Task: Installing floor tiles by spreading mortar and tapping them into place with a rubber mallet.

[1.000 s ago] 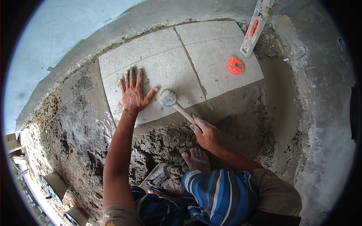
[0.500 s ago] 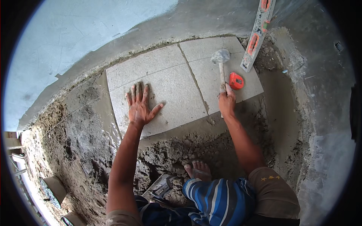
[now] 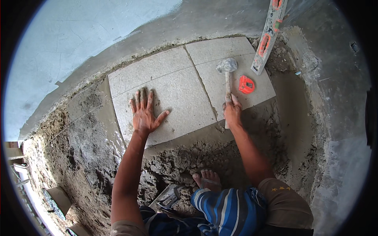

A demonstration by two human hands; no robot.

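My left hand (image 3: 145, 114) lies flat with fingers spread on the left floor tile (image 3: 177, 98), a large light grey slab. In my right hand (image 3: 232, 112) is the handle of a mallet (image 3: 226, 65), gripped low, with its pale, dirty head over the right floor tile (image 3: 212, 49). Whether the head touches the tile I cannot tell. An orange tape measure (image 3: 247, 84) rests on the right tile, just right of the mallet. A taut string (image 3: 157, 77) runs across both tiles. Between them is a narrow joint.
A spirit level (image 3: 267, 39) leans at the far right, its lower end at the right tile's edge. Rough wet mortar (image 3: 173, 165) surrounds the near and left sides. A metal trowel (image 3: 167, 195) lies beside my foot (image 3: 207, 179). A half-painted wall (image 3: 98, 35) bounds the far side.
The mallet and my right hand have shifted slightly left and nearer to me. My left hand stays flat on the left tile, and the view has shifted a little.
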